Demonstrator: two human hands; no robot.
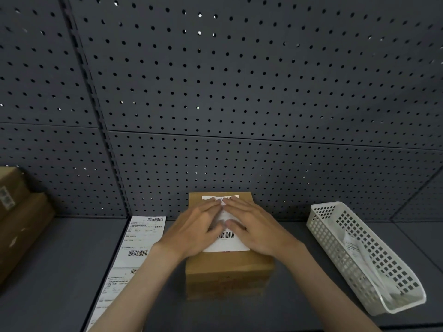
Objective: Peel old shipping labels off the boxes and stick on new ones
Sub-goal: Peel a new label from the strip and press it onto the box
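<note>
Wrinkles are the big risk here imo. Both the left hand (196, 226) and right hand (254, 226) lie flat, fingers straight and close together, pressing the white label (227, 244) onto the top of the cardboard box (227, 271), which sits on the dark shelf (60, 271). Smooth unevenly and air could get trapped, or the barcode could crease. The label strip (134, 248) lies just left, the white basket (359, 255) to the right.

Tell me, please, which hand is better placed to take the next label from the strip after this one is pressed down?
The left hand, probably. The label strip lies just left of the box, beside the left forearm. The right hand would have to cross over the box.
</note>
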